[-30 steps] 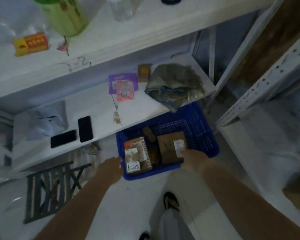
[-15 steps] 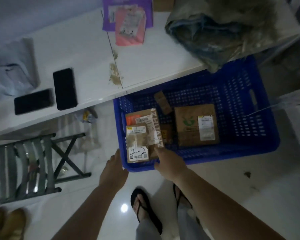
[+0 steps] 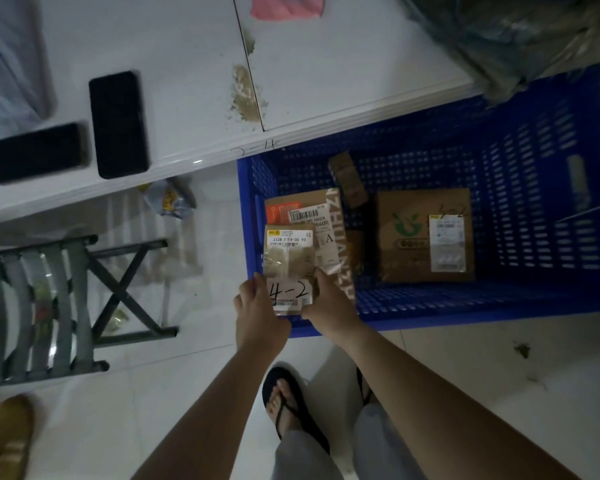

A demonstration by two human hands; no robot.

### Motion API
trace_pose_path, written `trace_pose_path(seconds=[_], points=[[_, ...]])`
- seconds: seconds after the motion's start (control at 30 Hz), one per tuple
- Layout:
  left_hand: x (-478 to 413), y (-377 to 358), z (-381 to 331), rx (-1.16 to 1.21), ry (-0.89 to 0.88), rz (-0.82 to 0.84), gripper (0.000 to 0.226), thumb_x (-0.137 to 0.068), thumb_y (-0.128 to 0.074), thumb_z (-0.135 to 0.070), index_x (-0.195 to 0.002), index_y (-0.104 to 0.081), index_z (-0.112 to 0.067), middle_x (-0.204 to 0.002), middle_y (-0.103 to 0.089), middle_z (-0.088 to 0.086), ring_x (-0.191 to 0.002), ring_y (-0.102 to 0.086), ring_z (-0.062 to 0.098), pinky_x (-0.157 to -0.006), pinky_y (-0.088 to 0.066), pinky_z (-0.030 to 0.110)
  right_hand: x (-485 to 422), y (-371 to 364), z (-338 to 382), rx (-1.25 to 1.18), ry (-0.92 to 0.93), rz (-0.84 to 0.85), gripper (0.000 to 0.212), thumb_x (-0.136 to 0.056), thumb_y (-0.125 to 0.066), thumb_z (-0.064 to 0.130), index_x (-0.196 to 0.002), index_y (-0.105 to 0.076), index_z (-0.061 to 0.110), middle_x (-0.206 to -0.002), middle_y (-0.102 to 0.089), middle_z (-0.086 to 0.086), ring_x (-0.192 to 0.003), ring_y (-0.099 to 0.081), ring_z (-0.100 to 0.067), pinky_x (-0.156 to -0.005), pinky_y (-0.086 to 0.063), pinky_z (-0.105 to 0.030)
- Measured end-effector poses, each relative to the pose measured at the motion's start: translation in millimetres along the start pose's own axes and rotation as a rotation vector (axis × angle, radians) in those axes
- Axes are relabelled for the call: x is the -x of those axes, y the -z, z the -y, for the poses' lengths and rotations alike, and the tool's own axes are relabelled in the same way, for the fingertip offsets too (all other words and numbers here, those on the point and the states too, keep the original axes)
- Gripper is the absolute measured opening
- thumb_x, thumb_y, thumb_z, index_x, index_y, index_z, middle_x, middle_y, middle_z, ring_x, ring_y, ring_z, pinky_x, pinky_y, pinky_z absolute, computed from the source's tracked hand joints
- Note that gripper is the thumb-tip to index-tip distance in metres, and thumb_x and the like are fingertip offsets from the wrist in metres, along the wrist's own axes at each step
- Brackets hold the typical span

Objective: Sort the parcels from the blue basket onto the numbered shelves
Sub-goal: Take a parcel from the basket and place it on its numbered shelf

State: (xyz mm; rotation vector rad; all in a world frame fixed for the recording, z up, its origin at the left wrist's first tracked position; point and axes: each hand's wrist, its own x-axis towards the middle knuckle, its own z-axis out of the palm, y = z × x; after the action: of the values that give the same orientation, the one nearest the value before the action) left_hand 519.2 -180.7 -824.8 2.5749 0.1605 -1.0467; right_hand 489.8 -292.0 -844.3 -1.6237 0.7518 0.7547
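The blue basket [image 3: 534, 299] stands on the floor under a white shelf [image 3: 187, 81] whose front edge bears a handwritten number. At the basket's near left corner lies a small brown parcel marked "4-2" [image 3: 288, 261]. My left hand [image 3: 257, 310] grips its near left corner and my right hand [image 3: 329, 303] grips its near right edge. It rests on a larger brown parcel with white printed tape [image 3: 329, 233]. A brown box with a green logo [image 3: 423, 237] lies to the right, and a small brown box [image 3: 347, 181] leans behind.
Two black phones [image 3: 118, 123] and a pink packet [image 3: 284, 5] lie on the shelf, with a dark bundle [image 3: 516, 36] at its right end. A grey folding stool [image 3: 49, 306] stands on the floor at left. My sandalled feet [image 3: 288, 403] are just before the basket.
The view has dropped closer to the basket. My left hand came in from beside the basket, and both hands have closed on the "4-2" parcel.
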Motion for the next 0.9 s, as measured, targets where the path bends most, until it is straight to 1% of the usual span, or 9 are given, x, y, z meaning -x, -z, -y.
trace_pose_path(seconds=[0.13, 0.23, 0.33, 0.37, 0.43, 0.5, 0.7, 0.8, 0.9], points=[[-3.3, 1.4, -8.7, 0.115, 0.046, 0.033, 0.054, -0.078, -0.064, -0.007, -0.128, -0.044, -0.013, -0.128, -0.044, 0.006, -0.124, -0.036, 0.029, -0.105, -0.036, 0.039, 1.4, -0.4, -5.8, -0.095, 0.037, -0.036, 0.068, -0.081, -0.059, -0.002, -0.139, -0.036, 0.026, -0.128, -0.057, -0.002, -0.119, -0.054, -0.023, -0.091, -0.051, -0.035], [8.0, 4.8, -16.5, 0.291, -0.041, 0.055, 0.045, -0.08, -0.061, -0.003, -0.115, -0.047, -0.027, -0.115, -0.056, 0.0, -0.113, -0.055, 0.026, -0.09, -0.053, 0.044, 14.1, 10.0, -10.0, -0.128, 0.082, -0.114, 0.068, -0.082, -0.052, -0.009, -0.138, -0.039, 0.028, -0.126, -0.056, 0.002, -0.114, -0.056, -0.02, -0.074, -0.05, -0.025], [31.9, 22.6, -26.0, 0.234, -0.193, -0.034, 0.045, -0.087, -0.053, -0.002, -0.115, -0.046, -0.036, -0.102, -0.06, -0.01, -0.102, -0.063, 0.018, -0.08, -0.058, 0.036, 33.2, 27.7, -3.7, -0.089, 0.178, -0.214, 0.068, -0.085, -0.057, -0.002, -0.139, -0.038, 0.035, -0.129, -0.054, 0.004, -0.114, -0.058, -0.014, -0.082, -0.053, -0.024], [41.3, 31.8, -31.4, 0.161, -0.256, -0.075, 0.053, -0.088, -0.053, -0.002, -0.128, -0.042, -0.035, -0.107, -0.061, -0.009, -0.103, -0.063, 0.016, -0.08, -0.058, 0.035, 41.9, 35.5, 3.2, -0.075, 0.205, -0.229, 0.069, -0.084, -0.059, 0.0, -0.139, -0.039, 0.036, -0.128, -0.055, 0.003, -0.114, -0.059, -0.013, -0.085, -0.054, -0.025], [61.3, 51.5, -47.0, 0.028, -0.355, -0.137, 0.078, -0.089, -0.053, -0.003, -0.148, -0.016, -0.038, -0.115, -0.059, -0.006, -0.104, -0.061, 0.014, -0.081, -0.057, 0.03, 63.0, 52.7, 22.5, -0.038, 0.266, -0.271, 0.065, -0.084, -0.064, 0.005, -0.137, -0.042, 0.035, -0.12, -0.058, 0.003, -0.108, -0.06, -0.009, -0.084, -0.053, -0.019], [83.8, 76.1, -67.6, -0.046, -0.417, -0.178, 0.084, -0.091, -0.054, -0.008, -0.146, 0.0, -0.041, -0.12, -0.061, -0.002, -0.105, -0.061, 0.016, -0.08, -0.055, 0.028, 88.8, 71.4, 46.4, 0.019, 0.348, -0.329, 0.069, -0.082, -0.069, 0.01, -0.139, -0.039, 0.036, -0.116, -0.059, 0.005, -0.105, -0.06, -0.005, -0.08, -0.052, -0.014], [158.2, 162.9, -140.8, -0.183, -0.538, -0.239, 0.083, -0.092, -0.057, -0.028, -0.138, 0.009, -0.046, -0.126, -0.059, -0.006, -0.105, -0.06, 0.01, -0.083, -0.054, 0.024, 186.5, 135.0, 124.9, 0.161, 0.497, -0.436, 0.081, -0.08, -0.074, 0.016, -0.143, -0.028, 0.037, -0.127, -0.052, 0.008, -0.114, -0.056, -0.005, -0.094, -0.052, -0.026], [201.7, 213.0, -180.2, -0.272, -0.635, -0.253, 0.08, -0.095, -0.05, -0.031, -0.148, 0.01, -0.035, -0.133, -0.054, -0.006, -0.113, -0.056, 0.01, -0.084, -0.051, 0.022, 248.5, 173.8, 170.0, 0.255, 0.555, -0.494, 0.068, -0.083, -0.07, 0.023, -0.139, -0.033, 0.033, -0.122, -0.049, 0.006, -0.11, -0.055, -0.008, -0.085, -0.047, -0.017], [252.8, 261.1, -218.0, -0.312, -0.72, -0.282, 0.08, -0.096, -0.047, -0.031, -0.148, 0.014, -0.031, -0.137, -0.049, -0.009, -0.115, -0.05, 0.005, -0.088, -0.044, 0.016, 310.4, 201.7, 209.4, 0.247, 0.62, -0.576, 0.068, -0.084, -0.068, 0.02, -0.139, -0.033, 0.034, -0.122, -0.048, 0.004, -0.11, -0.058, -0.013, -0.087, -0.054, -0.028]])
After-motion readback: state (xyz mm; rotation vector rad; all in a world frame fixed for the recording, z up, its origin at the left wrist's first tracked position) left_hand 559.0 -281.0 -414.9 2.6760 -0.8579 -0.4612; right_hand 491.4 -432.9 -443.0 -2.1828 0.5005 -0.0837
